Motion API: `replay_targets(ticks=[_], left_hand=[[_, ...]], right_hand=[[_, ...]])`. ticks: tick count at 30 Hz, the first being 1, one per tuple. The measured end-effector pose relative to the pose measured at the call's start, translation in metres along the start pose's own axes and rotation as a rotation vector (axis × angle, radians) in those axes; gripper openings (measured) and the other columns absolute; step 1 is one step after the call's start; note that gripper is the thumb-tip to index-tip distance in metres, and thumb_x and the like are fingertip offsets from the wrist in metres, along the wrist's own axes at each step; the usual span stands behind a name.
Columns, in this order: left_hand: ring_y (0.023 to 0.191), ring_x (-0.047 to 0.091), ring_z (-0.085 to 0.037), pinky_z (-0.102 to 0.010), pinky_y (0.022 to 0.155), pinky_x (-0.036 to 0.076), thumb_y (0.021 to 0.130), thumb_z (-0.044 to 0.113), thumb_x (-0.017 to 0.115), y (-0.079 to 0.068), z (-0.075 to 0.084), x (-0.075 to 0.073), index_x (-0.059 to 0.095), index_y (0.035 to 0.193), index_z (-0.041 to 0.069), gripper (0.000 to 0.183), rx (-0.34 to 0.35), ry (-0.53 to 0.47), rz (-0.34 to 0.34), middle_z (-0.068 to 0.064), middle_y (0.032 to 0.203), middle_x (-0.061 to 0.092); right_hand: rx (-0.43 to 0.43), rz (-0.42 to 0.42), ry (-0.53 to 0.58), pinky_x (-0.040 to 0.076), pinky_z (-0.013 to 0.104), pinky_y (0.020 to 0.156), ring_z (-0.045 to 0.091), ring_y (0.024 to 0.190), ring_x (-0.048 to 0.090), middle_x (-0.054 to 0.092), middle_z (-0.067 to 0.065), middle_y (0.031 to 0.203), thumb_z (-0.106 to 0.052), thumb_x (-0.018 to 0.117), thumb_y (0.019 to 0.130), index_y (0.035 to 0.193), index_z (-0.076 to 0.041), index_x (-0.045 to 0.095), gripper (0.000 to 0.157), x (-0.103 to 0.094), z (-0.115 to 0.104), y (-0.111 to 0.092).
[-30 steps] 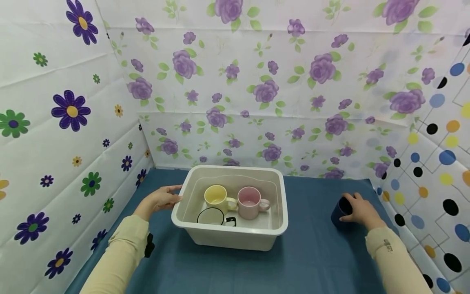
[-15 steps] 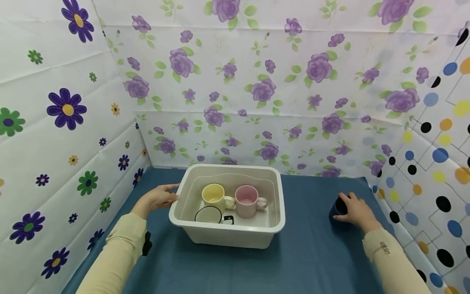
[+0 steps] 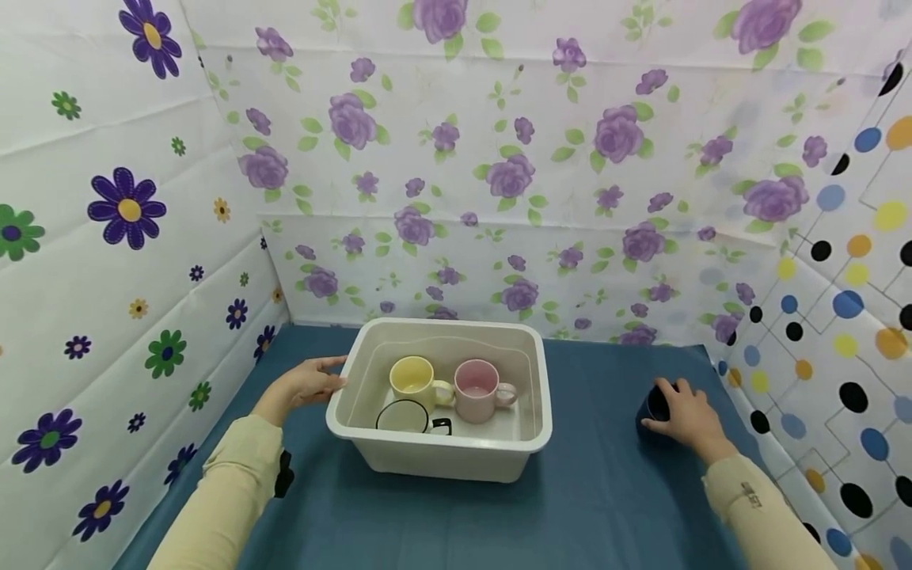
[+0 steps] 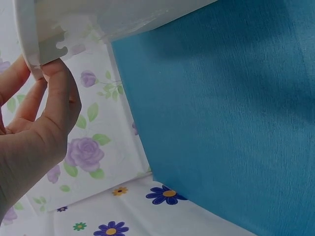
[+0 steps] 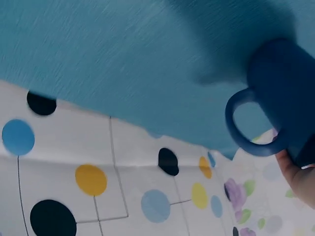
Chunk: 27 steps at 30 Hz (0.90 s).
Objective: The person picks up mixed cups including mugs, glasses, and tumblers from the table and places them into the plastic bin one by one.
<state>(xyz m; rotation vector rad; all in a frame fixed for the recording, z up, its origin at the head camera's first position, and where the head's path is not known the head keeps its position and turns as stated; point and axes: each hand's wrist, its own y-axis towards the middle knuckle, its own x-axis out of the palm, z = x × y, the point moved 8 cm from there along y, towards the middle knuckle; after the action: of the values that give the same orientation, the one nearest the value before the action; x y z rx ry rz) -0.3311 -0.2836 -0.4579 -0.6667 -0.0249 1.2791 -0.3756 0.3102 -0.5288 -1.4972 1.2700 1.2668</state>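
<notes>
On the left, my left hand (image 3: pixel 302 388) holds the left rim of a white plastic tub (image 3: pixel 442 461). Its thumb and fingers pinch that rim (image 4: pixel 32 59) in the left wrist view. Inside the tub stand a yellow mug (image 3: pixel 408 388), a pink mug (image 3: pixel 476 402) and a white mug (image 3: pixel 402 417) with a black rim, partly hidden by the front wall. Far to the right, my right hand (image 3: pixel 694 416) grips a dark blue mug (image 3: pixel 647 413) from above at its rim. The mug's looped handle (image 5: pixel 231 120) and side show in the right wrist view.
A blue cloth (image 3: pixel 591 483) covers the table under the tub and the blue mug. Patterned sheets enclose it: purple roses on the back wall (image 3: pixel 484 261), daisies on the left wall (image 3: pixel 192 317), coloured dots on the right wall (image 3: pixel 819 372).
The head view has shifted a little, so everything appears slightly further left. Both hands keep their holds on the tub rim and the blue mug.
</notes>
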Motion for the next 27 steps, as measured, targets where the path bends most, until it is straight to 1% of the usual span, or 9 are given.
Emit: replay_targets(ticks=[3, 6, 11, 16, 22, 27], left_hand=[[0.084, 0.064, -0.007, -0.033, 0.085, 0.055, 0.096, 0.010, 0.054, -0.001, 0.000, -0.001, 0.014, 0.150, 0.001, 0.068, 0.001, 0.000, 0.006, -0.024, 0.126, 0.054], [0.083, 0.064, -0.007, -0.033, 0.084, 0.055, 0.096, 0.010, 0.054, 0.000, -0.002, -0.001, 0.014, 0.150, 0.001, 0.068, -0.003, 0.003, 0.000, -0.023, 0.124, 0.055], [0.085, 0.064, -0.007, -0.033, 0.086, 0.055, 0.096, 0.011, 0.053, 0.003, -0.004, -0.001, 0.013, 0.151, 0.002, 0.068, -0.006, -0.005, 0.000, -0.025, 0.129, 0.051], [0.087, 0.063, -0.008, -0.034, 0.088, 0.054, 0.096, 0.011, 0.053, 0.002, -0.003, -0.001, 0.014, 0.151, 0.002, 0.068, -0.017, -0.003, 0.013, -0.028, 0.135, 0.045], [0.091, 0.064, -0.011, -0.036, 0.089, 0.054, 0.096, 0.012, 0.055, 0.002, -0.002, 0.000, 0.016, 0.151, 0.003, 0.068, -0.016, -0.005, 0.019, -0.028, 0.135, 0.045], [0.091, 0.063, -0.011, -0.036, 0.089, 0.054, 0.096, 0.012, 0.054, 0.002, -0.003, 0.001, 0.015, 0.151, 0.002, 0.069, -0.002, -0.004, 0.010, -0.028, 0.134, 0.045]], right_hand=[[0.000, 0.019, -0.002, 0.046, 0.060, 0.062, 0.058, 0.096, 0.045, 0.039, 0.038, 0.122, -0.038, 0.075, 0.076, 0.134, 0.001, 0.040, 0.079, 0.000, -0.004, -0.001], [0.027, 0.030, 0.007, 0.046, 0.061, 0.064, 0.060, 0.097, 0.044, 0.038, 0.040, 0.122, -0.036, 0.075, 0.077, 0.133, 0.004, 0.039, 0.079, -0.001, -0.003, -0.005], [0.068, 0.053, 0.026, 0.045, 0.063, 0.066, 0.061, 0.099, 0.042, 0.036, 0.042, 0.121, -0.035, 0.075, 0.077, 0.132, 0.007, 0.038, 0.078, -0.003, 0.000, -0.009], [0.053, 0.045, 0.023, 0.046, 0.063, 0.067, 0.060, 0.099, 0.042, 0.038, 0.042, 0.121, -0.035, 0.075, 0.077, 0.132, 0.007, 0.039, 0.078, -0.005, -0.005, -0.009], [0.029, 0.048, 0.031, 0.046, 0.062, 0.068, 0.060, 0.100, 0.043, 0.040, 0.042, 0.120, -0.035, 0.076, 0.076, 0.131, 0.008, 0.041, 0.078, -0.005, -0.014, -0.012], [0.011, 0.044, 0.038, 0.046, 0.062, 0.068, 0.058, 0.098, 0.045, 0.042, 0.041, 0.119, -0.035, 0.076, 0.076, 0.131, 0.008, 0.042, 0.077, -0.006, -0.023, -0.013]])
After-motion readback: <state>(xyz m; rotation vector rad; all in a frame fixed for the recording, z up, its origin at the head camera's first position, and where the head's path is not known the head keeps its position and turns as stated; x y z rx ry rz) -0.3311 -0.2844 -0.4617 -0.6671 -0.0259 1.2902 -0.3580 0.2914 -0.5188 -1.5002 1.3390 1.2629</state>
